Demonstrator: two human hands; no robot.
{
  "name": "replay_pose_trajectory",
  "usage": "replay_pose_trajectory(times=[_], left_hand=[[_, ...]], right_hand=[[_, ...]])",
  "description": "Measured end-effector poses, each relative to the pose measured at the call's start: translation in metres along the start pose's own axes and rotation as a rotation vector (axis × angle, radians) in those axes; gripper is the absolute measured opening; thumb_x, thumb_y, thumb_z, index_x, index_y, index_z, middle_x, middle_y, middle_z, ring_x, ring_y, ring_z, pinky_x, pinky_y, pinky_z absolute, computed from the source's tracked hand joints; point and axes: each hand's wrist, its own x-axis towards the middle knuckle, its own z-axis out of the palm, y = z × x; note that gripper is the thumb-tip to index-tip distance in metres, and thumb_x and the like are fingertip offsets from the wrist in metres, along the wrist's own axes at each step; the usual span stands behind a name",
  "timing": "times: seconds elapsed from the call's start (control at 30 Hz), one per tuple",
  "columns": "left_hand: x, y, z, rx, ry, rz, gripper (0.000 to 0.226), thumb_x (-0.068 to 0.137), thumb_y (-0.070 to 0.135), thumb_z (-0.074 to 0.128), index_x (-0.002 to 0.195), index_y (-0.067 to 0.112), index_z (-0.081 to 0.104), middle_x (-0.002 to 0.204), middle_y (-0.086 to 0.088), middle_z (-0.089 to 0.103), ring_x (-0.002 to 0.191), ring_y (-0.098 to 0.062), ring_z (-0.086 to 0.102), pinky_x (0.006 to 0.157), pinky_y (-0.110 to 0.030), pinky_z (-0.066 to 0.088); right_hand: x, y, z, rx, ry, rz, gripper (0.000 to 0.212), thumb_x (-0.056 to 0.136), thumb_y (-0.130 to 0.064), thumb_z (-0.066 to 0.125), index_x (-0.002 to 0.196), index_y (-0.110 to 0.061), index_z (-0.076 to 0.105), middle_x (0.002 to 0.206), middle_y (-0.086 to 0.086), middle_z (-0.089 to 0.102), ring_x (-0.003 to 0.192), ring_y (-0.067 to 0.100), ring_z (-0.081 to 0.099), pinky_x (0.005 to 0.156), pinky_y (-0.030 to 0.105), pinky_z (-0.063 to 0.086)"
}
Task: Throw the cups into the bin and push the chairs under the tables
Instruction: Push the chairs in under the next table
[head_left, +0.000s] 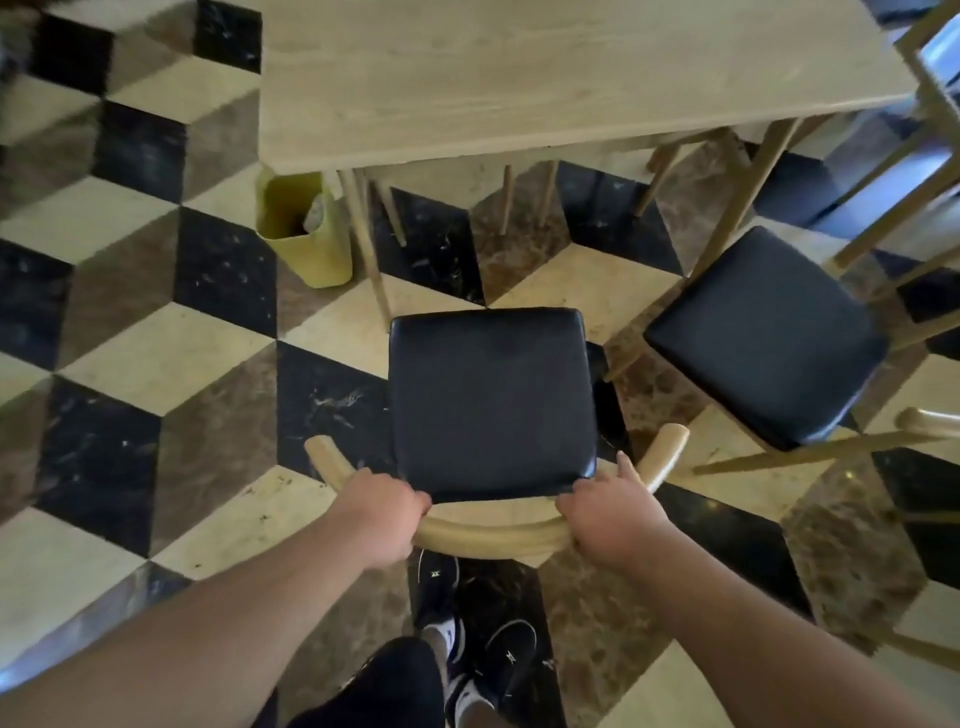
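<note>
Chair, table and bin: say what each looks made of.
Chair: pale wood frame with a smooth rounded backrest, as it looks; the black seat pad has a soft sheen and creases, likely leather or vinyl. Table: light wood or a wood-look laminate, with visible grain and a matte top. Bin: yellow-green, smooth thin walls, probably plastic.

Wood chair (488, 535), glossy blk seat (488, 400)

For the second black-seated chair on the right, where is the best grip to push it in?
On the second chair, take the curved wooden backrest with both hands, from behind, the side away from the table. The rail offers a handhold; the chair sits angled, so straighten it while pushing.
</note>
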Motion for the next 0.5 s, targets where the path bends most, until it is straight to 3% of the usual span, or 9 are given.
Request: replay_pose_trajectory(times=[0.07, 0.23, 0.43, 0.5], left_hand=[[0.008, -0.017, -0.010, 0.006, 0.013, -0.026, 0.023, 0.094, 0.032, 0.066, 0.117, 0.034, 0.063, 0.104, 0.005, 0.070, 0.095, -0.024, 0.066, 0.087, -0.043, 0.044], [0.042, -0.056, -0.051, 0.027, 0.048, -0.040, 0.017, 0.095, 0.030, 0.065, 0.110, 0.031, 0.059, 0.089, 0.005, 0.060, 0.080, -0.023, 0.056, 0.074, -0.042, 0.035], [0.086, -0.105, -0.087, 0.013, 0.125, 0.004, 0.016, 0.094, 0.036, 0.066, 0.108, 0.031, 0.062, 0.077, 0.008, 0.051, 0.077, -0.021, 0.054, 0.072, -0.041, 0.033], [0.100, -0.120, -0.100, 0.008, 0.128, 0.010, 0.018, 0.094, 0.040, 0.068, 0.110, 0.031, 0.063, 0.081, 0.007, 0.056, 0.080, -0.021, 0.058, 0.074, -0.041, 0.036]], right_hand=[[0.015, 0.002, -0.016, -0.005, 0.013, 0.002, 0.029, 0.097, -0.026, 0.065, 0.126, -0.032, 0.066, 0.118, -0.003, 0.068, 0.121, 0.030, 0.060, 0.122, 0.070, 0.019], [0.058, 0.022, -0.062, -0.016, 0.021, 0.050, 0.028, 0.099, -0.028, 0.062, 0.127, -0.032, 0.062, 0.116, -0.001, 0.066, 0.116, 0.029, 0.060, 0.120, 0.064, 0.026], [0.107, 0.052, -0.109, -0.036, 0.023, 0.042, 0.022, 0.095, -0.031, 0.060, 0.117, -0.034, 0.064, 0.101, -0.006, 0.061, 0.106, 0.025, 0.060, 0.112, 0.056, 0.035], [0.123, 0.061, -0.123, -0.047, 0.021, 0.032, 0.020, 0.095, -0.032, 0.059, 0.114, -0.035, 0.063, 0.095, -0.008, 0.055, 0.104, 0.024, 0.060, 0.109, 0.054, 0.036]])
